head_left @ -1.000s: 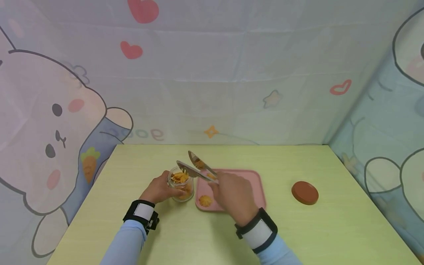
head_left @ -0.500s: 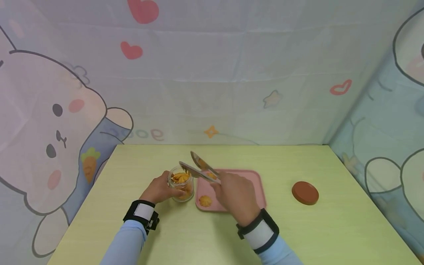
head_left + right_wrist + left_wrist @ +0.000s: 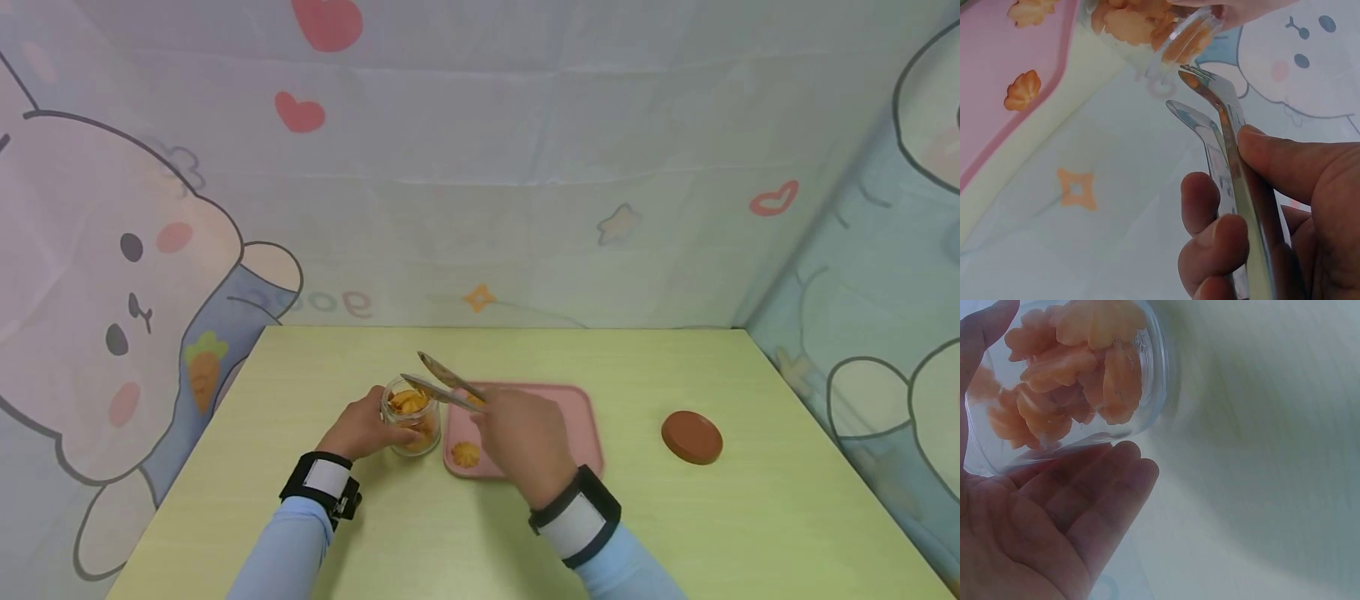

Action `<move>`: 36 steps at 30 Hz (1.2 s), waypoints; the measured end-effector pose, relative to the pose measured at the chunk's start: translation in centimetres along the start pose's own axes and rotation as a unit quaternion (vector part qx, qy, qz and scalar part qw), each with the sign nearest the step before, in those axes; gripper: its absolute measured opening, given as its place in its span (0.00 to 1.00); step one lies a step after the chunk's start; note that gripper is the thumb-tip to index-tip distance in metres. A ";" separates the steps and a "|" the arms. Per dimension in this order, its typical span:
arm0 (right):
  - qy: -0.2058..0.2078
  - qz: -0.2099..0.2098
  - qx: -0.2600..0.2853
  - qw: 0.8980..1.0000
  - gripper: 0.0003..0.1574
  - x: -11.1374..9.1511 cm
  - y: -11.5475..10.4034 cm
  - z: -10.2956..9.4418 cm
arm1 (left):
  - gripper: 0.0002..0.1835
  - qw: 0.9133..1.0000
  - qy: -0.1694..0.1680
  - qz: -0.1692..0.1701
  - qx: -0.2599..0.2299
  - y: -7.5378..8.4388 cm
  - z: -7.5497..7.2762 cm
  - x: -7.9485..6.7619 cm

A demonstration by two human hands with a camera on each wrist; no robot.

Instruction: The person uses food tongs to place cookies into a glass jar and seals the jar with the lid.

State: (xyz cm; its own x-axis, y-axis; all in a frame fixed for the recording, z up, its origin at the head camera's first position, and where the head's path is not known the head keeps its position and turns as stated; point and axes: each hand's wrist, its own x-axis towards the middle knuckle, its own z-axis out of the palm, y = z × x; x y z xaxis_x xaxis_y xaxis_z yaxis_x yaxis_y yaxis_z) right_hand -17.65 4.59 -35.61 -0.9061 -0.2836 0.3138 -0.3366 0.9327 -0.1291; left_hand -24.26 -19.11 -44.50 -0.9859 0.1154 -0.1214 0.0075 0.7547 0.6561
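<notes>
A clear glass jar (image 3: 429,440) of golden scalloped cookies (image 3: 408,402) stands on the table at center left. My left hand (image 3: 366,430) grips it around the side, thumb in front; the left wrist view shows the fingers (image 3: 1094,494) along the glass. In my right hand (image 3: 528,442) are metal tongs (image 3: 1235,156), one arm ending in fork tines, the other in a rounded tip. Their arms are spread with nothing between them, tips above the jar's mouth. Beside the jar lies a pink tray (image 3: 581,421) with a cookie (image 3: 465,454) near its front left corner and another farther back.
A round brown lid (image 3: 692,437) lies on the pale yellow table (image 3: 750,517) at the right. Behind the table hangs a printed cloth (image 3: 525,167) with cartoon figures and hearts, and it continues along both sides.
The tongs have dipped lower and slightly left toward the jar, my right hand moving with them. My left hand keeps its hold on the jar. Cookies on the tray stay put.
</notes>
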 end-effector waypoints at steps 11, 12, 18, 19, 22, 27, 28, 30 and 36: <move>0.011 0.006 0.009 1.000 0.15 0.4 0.3 0.9 | 0.47 1.000 0.000 -0.002 0.001 0.0 -0.1 0.0; 0.012 0.009 0.014 1.000 0.16 0.3 0.5 0.9 | 0.47 1.000 0.000 -0.001 0.001 0.0 -0.1 0.0; 0.035 0.029 0.041 0.998 0.15 -0.5 1.9 0.7 | 0.47 1.000 -0.001 0.001 0.004 0.1 -0.1 0.0; 0.037 0.032 0.043 0.998 0.13 -0.7 2.3 0.7 | 0.47 1.000 -0.001 0.001 0.005 0.1 -0.1 0.0; 0.034 0.046 0.045 0.997 0.11 -1.3 3.2 0.9 | 0.48 1.000 -0.002 -0.001 0.004 0.1 -0.2 0.0; 0.015 0.069 0.045 0.996 0.12 -2.2 4.1 1.6 | 0.48 1.000 -0.001 -0.003 0.004 0.0 -0.2 0.0; 0.013 0.071 0.043 0.996 0.13 -2.3 4.2 1.8 | 0.47 1.000 -0.001 -0.003 0.004 0.0 -0.2 0.0; 0.011 0.074 0.042 0.996 0.14 -2.6 4.4 2.1 | 0.47 1.000 -0.001 -0.001 0.003 0.0 -0.1 -0.1; 0.006 0.072 0.044 0.996 0.15 -3.1 4.8 2.9 | 0.48 1.000 0.001 -0.002 0.002 0.1 -0.1 -0.1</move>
State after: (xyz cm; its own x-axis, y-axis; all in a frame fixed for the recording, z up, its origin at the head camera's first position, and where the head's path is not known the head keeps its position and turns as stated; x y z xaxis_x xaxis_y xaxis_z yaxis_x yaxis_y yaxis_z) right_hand -17.16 9.27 -39.92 -0.9440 -0.1443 0.2967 -0.2243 0.9402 -0.2564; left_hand -24.15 -19.10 -44.38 -0.9862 0.1111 -0.1224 0.0043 0.7576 0.6527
